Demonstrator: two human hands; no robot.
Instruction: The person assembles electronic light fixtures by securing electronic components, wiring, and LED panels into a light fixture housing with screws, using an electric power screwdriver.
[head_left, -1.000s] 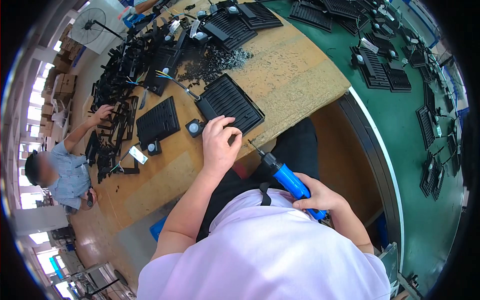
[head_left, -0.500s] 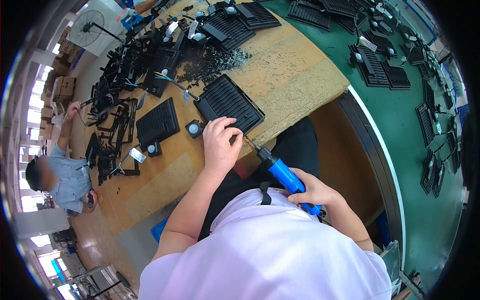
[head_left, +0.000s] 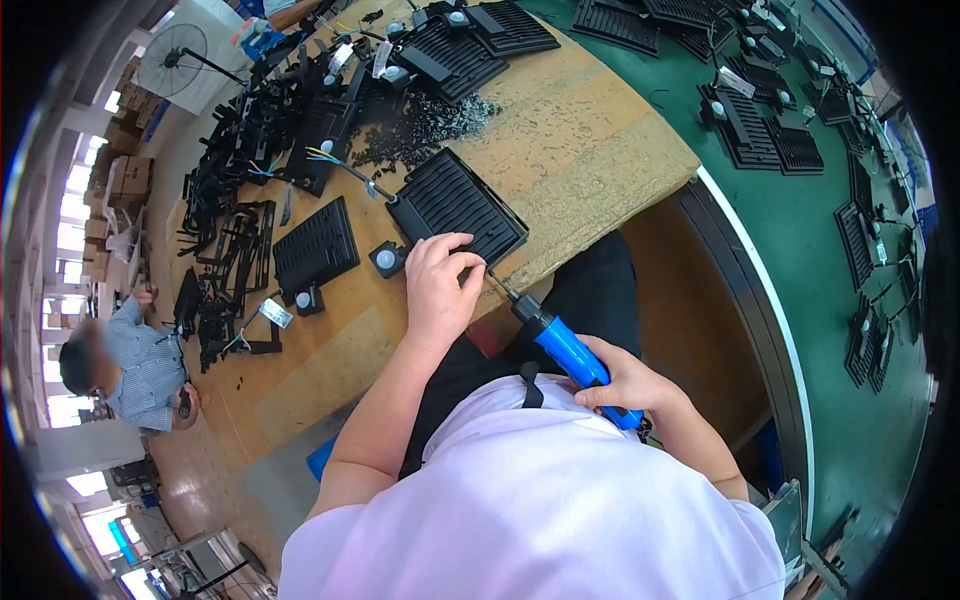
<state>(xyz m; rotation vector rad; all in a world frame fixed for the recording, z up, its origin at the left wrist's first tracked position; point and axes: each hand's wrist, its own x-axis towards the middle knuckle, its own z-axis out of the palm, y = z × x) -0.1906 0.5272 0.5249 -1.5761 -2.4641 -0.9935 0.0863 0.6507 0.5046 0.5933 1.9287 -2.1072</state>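
Note:
My right hand [head_left: 625, 378] is wrapped round a blue electric screwdriver [head_left: 570, 352], whose bit points up and left to the near corner of a black finned housing [head_left: 460, 205]. My left hand [head_left: 440, 285] rests at that housing's near edge, thumb and forefinger pinched close to the bit tip; what they pinch is too small to make out. Beside my left fingers sits a black sensor block with a white dome [head_left: 386, 259]. Coloured wires [head_left: 325, 155] come out at the housing's far left side.
Left of the housing lies another finned unit [head_left: 316, 245], near black brackets [head_left: 235, 270]. Small dark screws [head_left: 425, 130] are heaped behind. A green conveyor [head_left: 740, 230] carries more units on the right. A co-worker [head_left: 140, 365] is at the left side of the wooden table [head_left: 630, 150].
The co-worker at the left has lowered a raised arm and shifted slightly. Units on the green conveyor have moved a little. My hands and the screwdriver have barely moved.

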